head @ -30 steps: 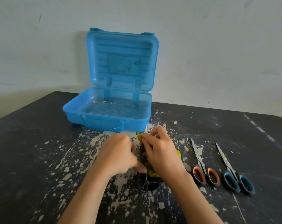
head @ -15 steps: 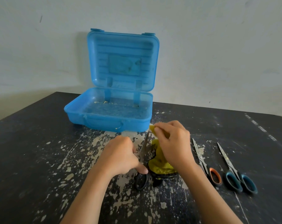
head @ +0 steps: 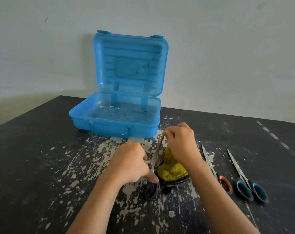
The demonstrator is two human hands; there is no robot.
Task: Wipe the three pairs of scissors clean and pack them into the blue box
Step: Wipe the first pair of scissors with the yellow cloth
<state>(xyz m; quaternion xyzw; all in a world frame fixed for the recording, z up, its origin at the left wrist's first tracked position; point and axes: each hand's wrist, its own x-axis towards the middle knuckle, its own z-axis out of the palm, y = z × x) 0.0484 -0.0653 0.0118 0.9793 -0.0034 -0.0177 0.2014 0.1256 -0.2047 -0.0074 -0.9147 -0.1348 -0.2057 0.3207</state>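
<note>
The blue box is sitting open with its lid upright. Its tray is holding only a few pale crumbs and no scissors, so I'd say packing is not yet begun.

Just in front of the box's front wall, the left hand is curling round the black-handled scissors near the pivot. The thumb is pressing down by the finger loop, pinning that end to the table, and the blade is angling up toward the box's front right corner.

Beside it, the yellow cloth is bunching over the second loop and trailing up along the blade. The right hand is pinching the cloth's top end round the blade tip, close to that same corner.

To my eye this is the wiping stroke on the first pair. To do it well, I'd be folding the cloth over both flats of the blade and drawing it from pivot to tip. The fingers should be staying on the flats rather than the edge, with the left hand holding firm so the scissors aren't twisting.

Further right of the box, the orange-handled scissors and the blue-handled scissors are lying closed and side by side. Their tips are pointing back toward the wall and their blades are looking smeared. They are waiting their turn.
</note>
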